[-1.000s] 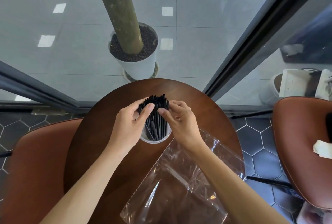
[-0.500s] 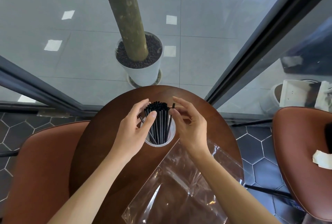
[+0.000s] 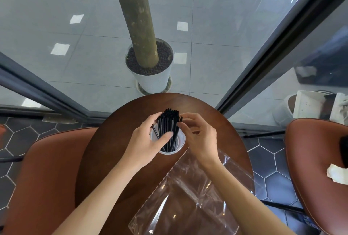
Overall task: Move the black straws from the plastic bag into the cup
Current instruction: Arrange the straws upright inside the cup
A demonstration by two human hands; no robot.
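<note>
change: vs 0.5 s ago the right hand has closed in against the bundle; the one straw that stood apart on the right now sits against the rest.
straws: black bundle standing in the cup, long axis near vertical, tops leaning slightly away from the person; one straw splays out left at the rim.
left hand: fingers and thumb curled round the bundle, gripping it above the rim.
right hand: fingertips curled, pinching the bundle's right edge near the top.
cup: clear, mid tabletop, upright.
plastic bag: flat on the tabletop, just near side of the cup, under the right forearm; no straws visible inside.
</note>
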